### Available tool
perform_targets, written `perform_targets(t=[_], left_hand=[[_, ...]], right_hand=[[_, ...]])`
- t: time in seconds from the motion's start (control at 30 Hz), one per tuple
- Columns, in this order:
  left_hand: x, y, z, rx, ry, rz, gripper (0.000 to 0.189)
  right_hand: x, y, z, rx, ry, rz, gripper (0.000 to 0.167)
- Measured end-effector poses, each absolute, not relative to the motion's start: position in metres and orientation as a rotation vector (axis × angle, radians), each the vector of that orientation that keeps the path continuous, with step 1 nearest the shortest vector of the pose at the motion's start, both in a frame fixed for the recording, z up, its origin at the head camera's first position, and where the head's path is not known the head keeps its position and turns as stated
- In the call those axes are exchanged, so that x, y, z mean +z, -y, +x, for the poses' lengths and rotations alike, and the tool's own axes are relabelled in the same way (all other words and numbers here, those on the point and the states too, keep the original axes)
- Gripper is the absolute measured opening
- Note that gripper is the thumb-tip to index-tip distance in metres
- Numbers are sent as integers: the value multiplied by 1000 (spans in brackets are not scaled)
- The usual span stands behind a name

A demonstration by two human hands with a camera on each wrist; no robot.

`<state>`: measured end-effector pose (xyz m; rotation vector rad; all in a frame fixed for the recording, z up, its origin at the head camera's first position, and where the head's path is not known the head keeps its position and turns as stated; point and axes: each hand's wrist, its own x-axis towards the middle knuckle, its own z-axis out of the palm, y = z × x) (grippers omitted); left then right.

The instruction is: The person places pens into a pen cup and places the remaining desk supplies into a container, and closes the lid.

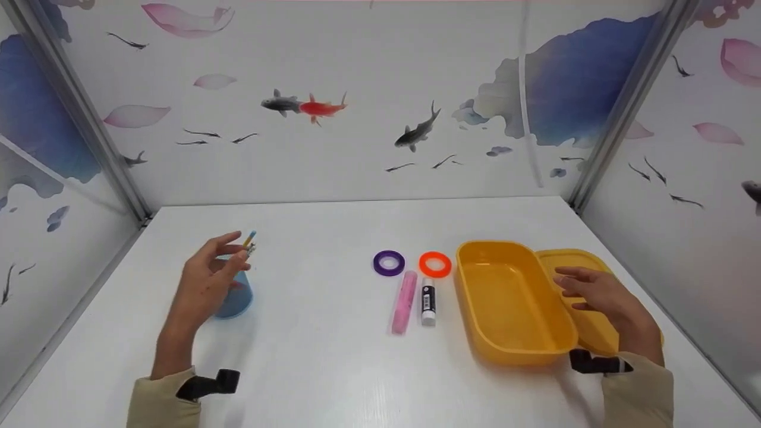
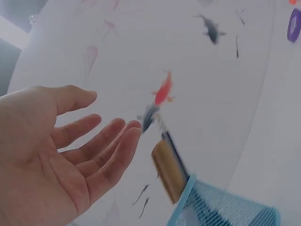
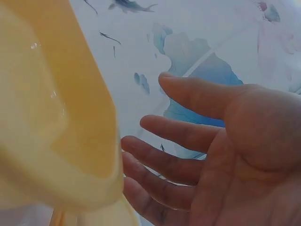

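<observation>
Tabletop [image 1: 309,356]: white, faintly grained, glossy toward the front, with soft shadows beneath both sleeves. Enclosure: white panels printed with fish, petals and blue washes; grey metal posts [image 1: 636,98] stand at the rear corners.

Left side: the blue mesh cup [image 1: 239,302] stands on the tabletop, slim items protruding from its top. The left hand [image 1: 205,282] is beside it, fingers loosely bent, spread and holding nothing (the wrist view shows a gap to the cup).

Right side: the yellow container [image 1: 514,303] sits with its lid [image 1: 585,258] adjoining, partly hidden. The right hand [image 1: 603,294] is above the lid, fingers parted and unladen; contact with the container cannot be determined.

Between: purple ring [image 1: 377,263], orange ring [image 1: 423,266], pink stick [image 1: 403,303], labelled tube [image 1: 428,303].
</observation>
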<state>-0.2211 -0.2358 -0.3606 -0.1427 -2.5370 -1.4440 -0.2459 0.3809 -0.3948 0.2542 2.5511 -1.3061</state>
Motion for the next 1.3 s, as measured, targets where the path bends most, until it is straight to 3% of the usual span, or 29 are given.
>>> perform_targets(t=[0.2, 0.6, 1.3], left_hand=[[-381, 177, -230, -1546, 2614, -294, 45], [-447, 108, -239, -1688, 2818, -337, 47], [-452, 54, -269, -1966, 2839, -140, 50]], right_hand=[[-400, -383, -245, -1263, -2510, 243, 72], [-407, -389, -247, -1280, -2473, 205, 67], [-410, -390, -247, -1303, -2471, 231, 73]])
